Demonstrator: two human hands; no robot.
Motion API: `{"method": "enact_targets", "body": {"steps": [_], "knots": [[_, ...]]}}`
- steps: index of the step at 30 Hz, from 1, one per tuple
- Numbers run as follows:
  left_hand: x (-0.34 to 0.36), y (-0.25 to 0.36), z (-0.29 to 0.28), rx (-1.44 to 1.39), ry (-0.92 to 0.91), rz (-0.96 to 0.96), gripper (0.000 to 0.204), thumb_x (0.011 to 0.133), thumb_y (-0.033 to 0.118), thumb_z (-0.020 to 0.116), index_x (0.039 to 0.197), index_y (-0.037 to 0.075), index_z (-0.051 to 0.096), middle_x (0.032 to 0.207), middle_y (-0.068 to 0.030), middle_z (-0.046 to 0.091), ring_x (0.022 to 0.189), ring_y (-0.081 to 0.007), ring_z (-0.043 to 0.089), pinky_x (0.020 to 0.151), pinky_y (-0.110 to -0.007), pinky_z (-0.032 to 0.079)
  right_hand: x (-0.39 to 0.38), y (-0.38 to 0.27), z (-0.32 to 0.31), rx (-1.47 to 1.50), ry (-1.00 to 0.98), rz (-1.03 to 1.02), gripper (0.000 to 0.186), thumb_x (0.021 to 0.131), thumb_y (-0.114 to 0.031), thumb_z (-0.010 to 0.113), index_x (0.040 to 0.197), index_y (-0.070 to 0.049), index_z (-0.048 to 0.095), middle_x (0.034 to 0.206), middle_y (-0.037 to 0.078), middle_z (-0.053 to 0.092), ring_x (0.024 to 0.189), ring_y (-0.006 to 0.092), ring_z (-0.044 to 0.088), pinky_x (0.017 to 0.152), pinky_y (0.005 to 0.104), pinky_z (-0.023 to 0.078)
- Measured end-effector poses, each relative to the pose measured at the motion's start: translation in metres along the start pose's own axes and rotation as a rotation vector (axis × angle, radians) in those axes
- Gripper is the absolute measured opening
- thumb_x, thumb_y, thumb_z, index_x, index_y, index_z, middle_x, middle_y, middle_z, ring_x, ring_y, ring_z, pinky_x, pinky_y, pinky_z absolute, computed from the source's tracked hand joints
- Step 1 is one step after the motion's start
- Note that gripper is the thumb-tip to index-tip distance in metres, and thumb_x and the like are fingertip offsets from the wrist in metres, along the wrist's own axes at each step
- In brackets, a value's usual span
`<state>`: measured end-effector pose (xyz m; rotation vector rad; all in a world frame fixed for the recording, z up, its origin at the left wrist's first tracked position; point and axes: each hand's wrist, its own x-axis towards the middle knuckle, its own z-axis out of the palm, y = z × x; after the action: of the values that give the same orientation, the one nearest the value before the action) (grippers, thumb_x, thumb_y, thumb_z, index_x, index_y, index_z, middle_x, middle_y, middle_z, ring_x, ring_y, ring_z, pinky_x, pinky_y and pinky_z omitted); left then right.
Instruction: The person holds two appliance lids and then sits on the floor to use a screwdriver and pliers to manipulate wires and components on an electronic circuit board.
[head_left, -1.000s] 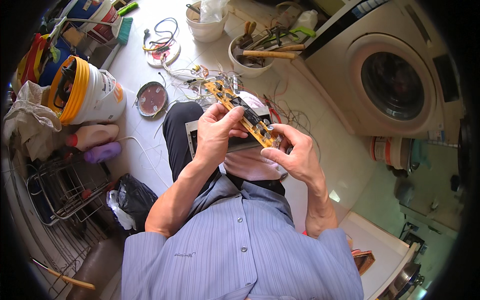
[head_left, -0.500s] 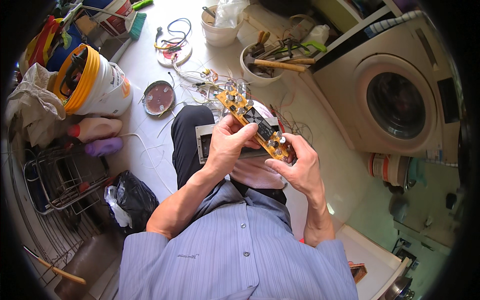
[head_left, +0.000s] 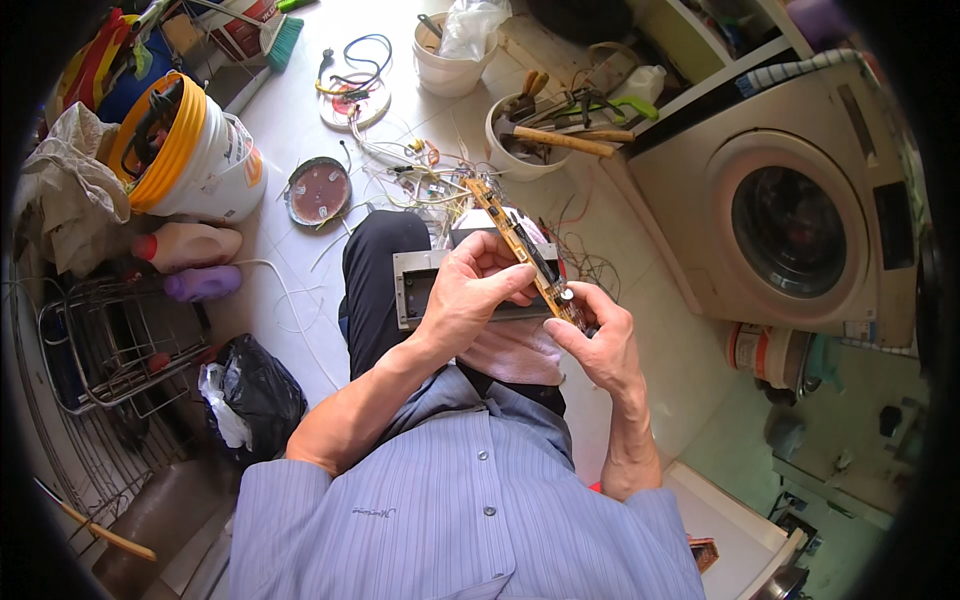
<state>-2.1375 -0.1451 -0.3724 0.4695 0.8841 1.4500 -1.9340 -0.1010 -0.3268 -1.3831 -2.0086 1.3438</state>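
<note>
A long, narrow yellow-brown circuit board (head_left: 512,232) is held in the air above my lap, turned nearly edge-on. My left hand (head_left: 474,290) pinches its left edge near the middle between thumb and fingers. At its lower right end, my right hand (head_left: 598,338) grips the board beside a small pale round component. Beneath the board, a grey metal housing (head_left: 408,300) with a dark rectangular opening rests across my thighs. Pinkish cloth (head_left: 513,352) lies under the housing on my lap.
Loose wires (head_left: 430,180) spread over the floor ahead, next to a round dark plate (head_left: 318,193). A white bucket of tools (head_left: 520,160) stands beyond, with a hammer across it. To the left are a yellow-rimmed bucket (head_left: 215,165) and bottles; to the right, a washing machine (head_left: 690,200).
The board has been tilted from showing its component face to nearly edge-on. Both hands keep hold of it, with the right hand slightly lower.
</note>
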Motion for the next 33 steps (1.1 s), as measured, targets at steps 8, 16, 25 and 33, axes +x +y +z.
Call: {"method": "enact_targets", "body": {"steps": [8,16,25,33], "knots": [[-0.002,-0.001,-0.001,0.018,0.010,-0.030,0.022,0.092,0.009,0.071,0.109,-0.002,0.060,0.096,-0.0119,0.071,0.080,-0.0154,0.070,0.070,-0.026,0.059,-0.001,0.004,-0.004,0.027,-0.047,0.013,0.050,0.076,-0.023,0.084,0.116,0.001,0.066,0.083,0.005,0.065,0.070,0.0125,0.057,0.066,0.0290,0.049],[-0.002,-0.006,-0.007,-0.017,-0.004,-0.055,0.024,0.094,0.008,0.069,0.113,-0.003,0.060,0.098,-0.0135,0.072,0.081,-0.0171,0.071,0.070,-0.026,0.059,-0.002,-0.010,0.001,-0.302,0.144,-0.255,0.057,0.071,-0.019,0.088,0.118,-0.001,0.061,0.100,0.015,0.065,0.083,0.0272,0.067,0.074,0.0375,0.055],[-0.003,-0.011,-0.011,-0.099,-0.011,-0.079,0.024,0.095,0.010,0.068,0.115,-0.002,0.060,0.099,-0.0132,0.072,0.082,-0.0182,0.072,0.072,-0.027,0.060,-0.002,-0.008,0.000,-0.364,0.193,-0.393,0.064,0.068,-0.013,0.086,0.124,-0.004,0.058,0.108,0.015,0.061,0.091,0.0324,0.065,0.077,0.0407,0.055],[-0.002,-0.015,-0.009,-0.280,-0.038,-0.145,0.034,0.093,0.010,0.071,0.123,-0.002,0.059,0.106,-0.0132,0.070,0.092,-0.0201,0.071,0.081,-0.032,0.060,-0.005,-0.009,0.005,-0.523,0.324,-0.666,0.057,0.069,0.004,0.076,0.123,-0.006,0.061,0.108,0.011,0.059,0.086,0.0296,0.064,0.068,0.0379,0.055]]}}
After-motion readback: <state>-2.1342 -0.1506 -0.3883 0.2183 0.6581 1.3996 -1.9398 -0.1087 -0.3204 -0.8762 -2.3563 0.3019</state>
